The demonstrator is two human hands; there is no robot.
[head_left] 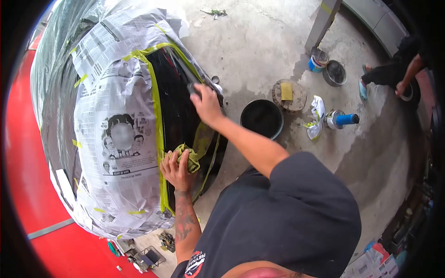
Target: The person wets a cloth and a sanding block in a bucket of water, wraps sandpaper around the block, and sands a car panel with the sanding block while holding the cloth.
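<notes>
My left hand (176,172) is closed around a crumpled yellow-green cloth (189,159) on the dark car panel, beside the yellow tape edge. Farther up the same dark car panel (172,109), my right hand (206,105) grips a small dark grey block (191,88), mostly covered by the fingers. Newspaper sheets (92,125) mask the car to the left of the panel, with yellow masking tape (159,111) along their edge. Clear plastic sheeting (51,83) covers the part beyond.
A black basin of dark water (262,119) stands right of the car, near a round slab (296,103) bearing a yellow sponge (287,91). Beyond are a paint bucket (318,60), a grey pail (334,73), a can with a blue bottle (346,119), a post (323,23) and another person (394,74).
</notes>
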